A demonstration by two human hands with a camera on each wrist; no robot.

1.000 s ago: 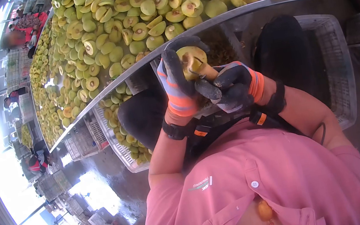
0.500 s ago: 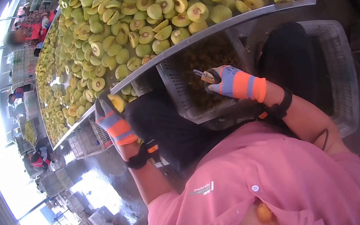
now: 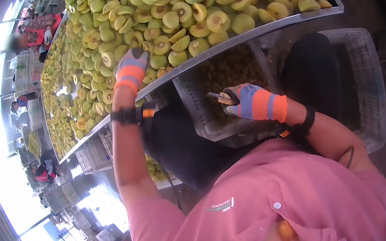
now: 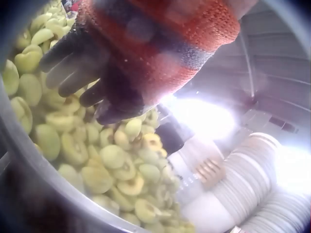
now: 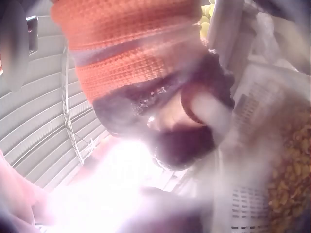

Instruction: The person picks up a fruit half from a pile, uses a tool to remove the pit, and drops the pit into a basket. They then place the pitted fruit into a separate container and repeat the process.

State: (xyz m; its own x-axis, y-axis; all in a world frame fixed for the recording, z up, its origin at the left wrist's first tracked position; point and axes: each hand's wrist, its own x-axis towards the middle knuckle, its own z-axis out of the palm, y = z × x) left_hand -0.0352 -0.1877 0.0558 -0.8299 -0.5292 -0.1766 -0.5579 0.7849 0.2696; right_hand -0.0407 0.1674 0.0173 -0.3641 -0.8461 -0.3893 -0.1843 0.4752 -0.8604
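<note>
My gloved left hand (image 3: 132, 69) reaches over the metal-edged table, its dark fingertips right at the heap of halved green-yellow fruit (image 3: 177, 18). In the left wrist view its fingers (image 4: 73, 82) are extended and a little spread above the halves (image 4: 114, 158), with no fruit gripped. My gloved right hand (image 3: 253, 101) grips a small tool with a light wooden handle (image 3: 224, 98) and a metal tip pointing left. The right wrist view shows dark glove fingers curled round the wooden handle (image 5: 172, 114); glare and blur hide much of the tip.
Below the right hand is a white crate (image 3: 193, 105) of brownish fruit bits (image 5: 291, 170). The table's metal rim (image 3: 240, 37) runs between the heap and my lap. Another pale crate (image 3: 368, 93) stands at right. Other people (image 3: 38, 36) and stacked crates appear at far left.
A second ago both hands were together at one fruit half with the tool. The left hand carried a yellow piece left and low, then moved up empty onto the heap. The right hand keeps its tool.
</note>
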